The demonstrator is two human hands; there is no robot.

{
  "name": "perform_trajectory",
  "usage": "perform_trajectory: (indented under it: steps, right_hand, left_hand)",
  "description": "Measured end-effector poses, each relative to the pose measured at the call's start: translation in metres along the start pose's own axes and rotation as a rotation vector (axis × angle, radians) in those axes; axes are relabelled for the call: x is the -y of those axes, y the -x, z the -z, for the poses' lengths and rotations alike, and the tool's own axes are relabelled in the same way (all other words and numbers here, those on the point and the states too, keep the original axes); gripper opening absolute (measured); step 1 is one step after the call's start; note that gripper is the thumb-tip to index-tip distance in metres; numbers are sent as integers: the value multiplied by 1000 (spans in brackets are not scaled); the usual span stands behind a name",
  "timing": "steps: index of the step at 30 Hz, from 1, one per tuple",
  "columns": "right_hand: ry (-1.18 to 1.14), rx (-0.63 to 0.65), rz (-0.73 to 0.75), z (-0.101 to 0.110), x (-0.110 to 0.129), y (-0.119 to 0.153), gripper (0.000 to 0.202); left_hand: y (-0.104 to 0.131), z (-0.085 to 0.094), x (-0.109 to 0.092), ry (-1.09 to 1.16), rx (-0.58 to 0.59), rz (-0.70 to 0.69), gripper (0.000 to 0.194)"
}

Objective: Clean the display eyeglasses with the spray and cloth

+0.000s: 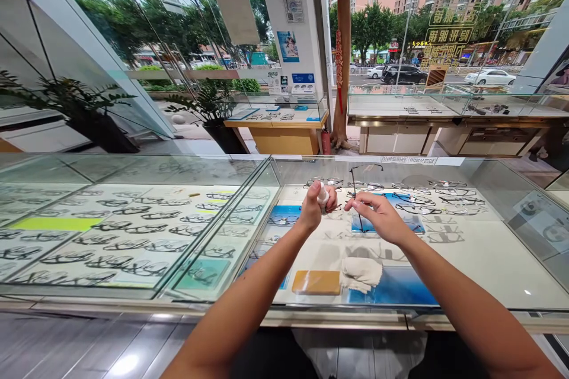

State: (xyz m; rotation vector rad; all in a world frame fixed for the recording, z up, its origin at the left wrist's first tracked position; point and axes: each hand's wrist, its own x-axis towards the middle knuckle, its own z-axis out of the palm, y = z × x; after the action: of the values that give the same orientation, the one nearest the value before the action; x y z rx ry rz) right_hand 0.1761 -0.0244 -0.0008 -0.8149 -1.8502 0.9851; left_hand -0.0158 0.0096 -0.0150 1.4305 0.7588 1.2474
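Observation:
My left hand [316,204] is wrapped round a small white spray bottle [323,196], held above the glass display case [489,254]. To its right, my right hand [377,213] pinches a pair of thin dark-framed eyeglasses [352,180] between thumb and fingers. The glasses are turned on end, with one temple reaching out at the top right. On the case top near me lie a tan rectangular case [316,282] and a crumpled beige cloth [361,273]. The cloth touches or nearly touches the tan case.
Rows of eyeglasses [128,226] fill the glass case at left, and several more frames [453,192] lie under the glass at right. Farther back stand other display counters [400,109], a wooden post [341,59], a red fire extinguisher [326,141] and potted plants [213,100].

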Motion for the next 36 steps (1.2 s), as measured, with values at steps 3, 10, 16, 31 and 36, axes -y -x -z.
perform_trajectory:
  steps: [3, 10, 16, 31, 36]
  right_hand:
    - [-75, 40, -37, -3, 3, 1, 53]
    - [-132, 125, -54, -8, 5, 5, 56]
    - [-215, 88, -65, -4, 2, 2, 52]
    - [-396, -110, -101, -6, -9, -2, 44]
    - [-398, -117, -118, -3, -13, -5, 46]
  left_hand:
    - [1, 0, 7, -205, -152, -138, 80]
    - [3, -4, 8, -344, -140, -187, 75]
    - [4, -4, 7, -375, -125, -201, 76]
    - [8, -3, 10, -635, 128, -240, 72]
    - [-5, 21, 19, -591, -105, -244, 70]
